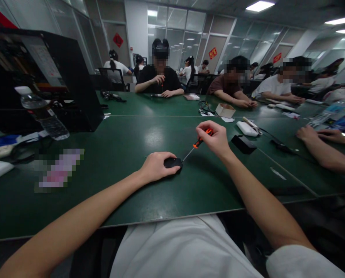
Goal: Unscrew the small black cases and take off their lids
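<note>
My left hand [156,166] rests on the green table [132,193], fingers closed over a small black device [173,162] and pinning it down. My right hand [215,138] grips an orange-and-black screwdriver [202,139] by its handle. The thin metal shaft slants down and left, and its tip meets the black device's right edge. Most of the device is hidden under my left fingers.
A small black box [243,143] and a white case [247,128] lie right of my right hand. A plastic water bottle [42,113] and a black cabinet [62,77] stand at far left. Another person's hands [320,135] work at right; more people sit across the table.
</note>
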Demonstrator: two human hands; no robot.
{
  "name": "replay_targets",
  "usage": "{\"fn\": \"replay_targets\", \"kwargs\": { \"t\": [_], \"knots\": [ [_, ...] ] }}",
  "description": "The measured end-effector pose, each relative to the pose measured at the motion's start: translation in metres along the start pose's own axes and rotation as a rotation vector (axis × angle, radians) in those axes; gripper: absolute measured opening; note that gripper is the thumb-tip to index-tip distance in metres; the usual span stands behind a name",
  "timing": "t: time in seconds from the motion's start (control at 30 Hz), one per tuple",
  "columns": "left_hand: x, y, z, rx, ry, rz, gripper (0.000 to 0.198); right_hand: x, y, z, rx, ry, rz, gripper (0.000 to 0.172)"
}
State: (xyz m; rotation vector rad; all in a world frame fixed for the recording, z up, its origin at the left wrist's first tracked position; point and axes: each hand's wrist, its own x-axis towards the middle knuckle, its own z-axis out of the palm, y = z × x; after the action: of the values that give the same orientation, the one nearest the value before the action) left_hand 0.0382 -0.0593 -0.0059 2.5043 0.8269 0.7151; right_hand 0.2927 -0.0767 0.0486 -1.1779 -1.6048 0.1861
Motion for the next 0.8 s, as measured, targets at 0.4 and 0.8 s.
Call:
{"fn": "replay_targets", "kwargs": {
  "t": [0.4,0.8],
  "knots": [
    [0.000,-0.001,-0.001,0.013,-0.010,0.065,0.036,-0.012,0.064,0.036,-0.267,-0.342,0.150,0.063],
    [0.000,0.000,-0.003,-0.029,0.003,0.097,0.038,-0.014,0.066,0.045,-0.482,-0.389,0.161,0.072]
  ]
}}
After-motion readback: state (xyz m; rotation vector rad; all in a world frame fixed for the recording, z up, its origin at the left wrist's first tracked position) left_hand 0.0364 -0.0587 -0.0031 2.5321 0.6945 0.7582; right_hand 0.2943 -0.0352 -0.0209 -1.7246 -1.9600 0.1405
